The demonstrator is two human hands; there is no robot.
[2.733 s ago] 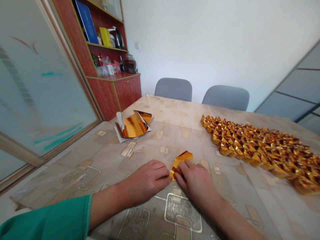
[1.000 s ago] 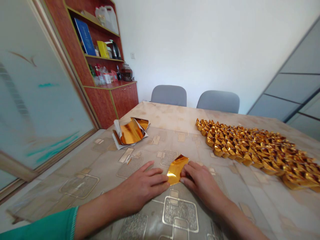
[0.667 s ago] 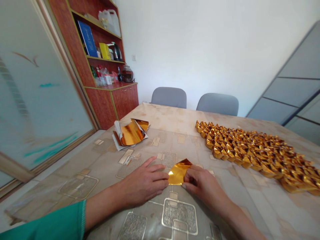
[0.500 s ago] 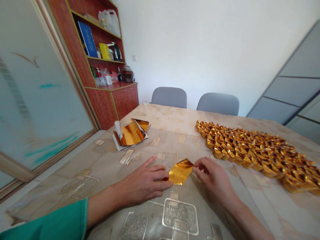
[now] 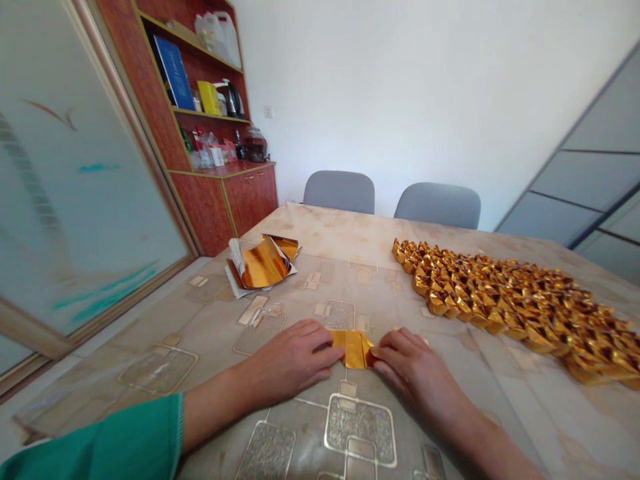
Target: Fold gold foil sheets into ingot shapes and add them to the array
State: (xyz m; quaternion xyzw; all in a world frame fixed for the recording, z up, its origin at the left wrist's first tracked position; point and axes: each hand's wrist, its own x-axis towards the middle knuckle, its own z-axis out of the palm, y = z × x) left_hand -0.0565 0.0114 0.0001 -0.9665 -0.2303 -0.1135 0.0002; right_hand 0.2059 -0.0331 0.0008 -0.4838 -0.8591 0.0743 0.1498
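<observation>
Closest to the camera, a green sleeve (image 5: 90,440) covers the person's left forearm, and both bare forearms reach forward onto a table with a beige patterned cover (image 5: 450,427). The left hand (image 5: 293,360) lies palm down, fingers together and unclenched, with its fingertips against the left end of a folded strip of gold foil (image 5: 354,349). The right hand (image 5: 413,377) also lies palm down and relaxed, its fingertips against the strip's right end. Neither hand closes around the foil; together they press it against the table, directly in front of the person and between the two hands. Farther up the table on the left, loose gold foil sheets (image 5: 261,263) lie curled on white paper (image 5: 235,270). To the right, a wide mass of folded gold foil ingots (image 5: 505,300) covers much of the table, well apart from the right hand. Beyond the table's far edge stand two grey chairs (image 5: 339,192) (image 5: 437,205). At far left, a reddish wooden cabinet (image 5: 250,193) holds a blue book (image 5: 173,72) and a black kettle (image 5: 233,100).
</observation>
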